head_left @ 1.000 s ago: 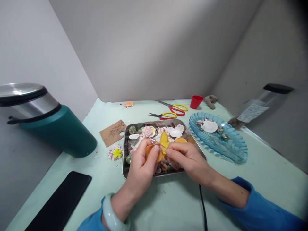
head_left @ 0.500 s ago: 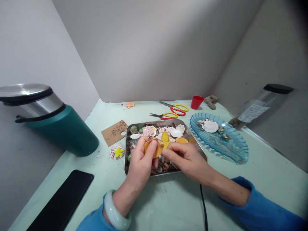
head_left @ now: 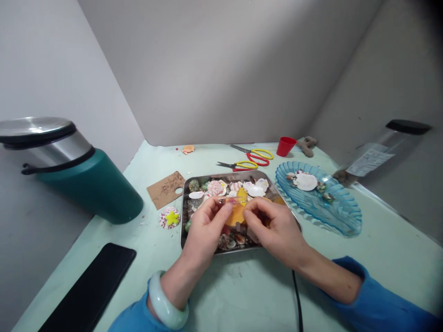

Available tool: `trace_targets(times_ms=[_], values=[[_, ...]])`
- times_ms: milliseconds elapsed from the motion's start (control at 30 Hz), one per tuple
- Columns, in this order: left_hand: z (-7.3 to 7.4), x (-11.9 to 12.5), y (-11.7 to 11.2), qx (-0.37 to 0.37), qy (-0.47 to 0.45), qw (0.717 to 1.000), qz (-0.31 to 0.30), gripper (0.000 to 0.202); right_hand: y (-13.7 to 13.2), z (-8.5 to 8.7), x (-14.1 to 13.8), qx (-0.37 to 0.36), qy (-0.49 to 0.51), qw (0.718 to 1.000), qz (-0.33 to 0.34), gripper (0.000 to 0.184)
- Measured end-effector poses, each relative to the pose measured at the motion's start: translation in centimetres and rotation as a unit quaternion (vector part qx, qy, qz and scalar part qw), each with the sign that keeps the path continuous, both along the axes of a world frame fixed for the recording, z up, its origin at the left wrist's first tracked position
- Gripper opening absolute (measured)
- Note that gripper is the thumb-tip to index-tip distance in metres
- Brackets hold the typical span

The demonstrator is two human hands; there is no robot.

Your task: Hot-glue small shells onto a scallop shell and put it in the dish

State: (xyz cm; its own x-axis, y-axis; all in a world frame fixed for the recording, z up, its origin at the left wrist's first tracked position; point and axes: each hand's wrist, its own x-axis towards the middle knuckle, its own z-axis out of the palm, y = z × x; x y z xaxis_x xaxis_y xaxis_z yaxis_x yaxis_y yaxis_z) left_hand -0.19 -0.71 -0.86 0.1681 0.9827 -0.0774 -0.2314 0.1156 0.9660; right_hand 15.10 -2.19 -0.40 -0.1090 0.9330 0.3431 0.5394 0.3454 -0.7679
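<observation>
Bench (head_left: 238, 286): pale green sheet set in a corner where two plain grey walls meet; crumbs lie near a cardboard scrap (head_left: 165, 189)
Tray: steel tray (head_left: 182, 210) at mid-bench, heaped with mixed shells; a blue glass dish (head_left: 341, 216) just to its right holds a few more
Hands: left hand (head_left: 204, 228) and right hand (head_left: 277, 228) both pinch one orange shell (head_left: 236, 214) between thumb and fingertips, other fingers curled; the shell hangs just above the tray's near half
Back row: two scissors (head_left: 242, 164) with yellow handles, a red cup (head_left: 285, 146)
Left side: teal bin (head_left: 93, 189) with a steel lid, a small patterned shell (head_left: 169, 217) between bin and tray
Hidden: a thin pale rod (head_left: 230, 199) at the left fingertips, too small to identify; the hands cover the tray's front shells; the bin, a black slab (head_left: 90, 290) and both blue sleeves are cut by the frame; a clear jar (head_left: 380, 152) at far right is smeared
Edges: black cable (head_left: 296, 295) runs from under the right wrist to the bottom edge
Open room: bare bench in front of the tray and below the dish
</observation>
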Motion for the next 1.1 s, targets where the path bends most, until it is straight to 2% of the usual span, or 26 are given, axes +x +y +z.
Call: trace_targets(times_ms=[100, 167, 367, 500, 700, 1100], values=[[0.1, 0.1, 0.0, 0.027, -0.014, 0.999, 0.044, 0.024, 0.2, 0.1, 0.3, 0.028, -0.050, 0.998, 0.011, 0.018], [0.1, 0.1, 0.0, 0.028, -0.014, 0.998, 0.050, 0.021, 0.2, 0.2, 0.5, 0.037, -0.073, 0.996, 0.022, 0.018], [0.1, -0.1, 0.0, -0.028, -0.028, 0.999, 0.015, 0.020, 0.3, 0.1, 0.6, -0.025, -0.014, 1.000, 0.012, 0.018], [0.7, 0.0, -0.1, -0.062, -0.046, 0.997, -0.002, 0.020, 0.4, -0.1, 0.6, -0.013, -0.001, 1.000, -0.015, 0.015], [1.0, -0.1, 0.0, -0.094, -0.042, 0.991, -0.083, 0.018, 0.5, -0.1, 0.5, -0.008, 0.000, 0.998, -0.062, 0.016], [0.9, -0.2, 0.0, -0.093, -0.048, 0.992, -0.071, 0.026, 0.6, -0.8, 0.7, -0.007, 0.021, 0.997, -0.071, 0.018]])
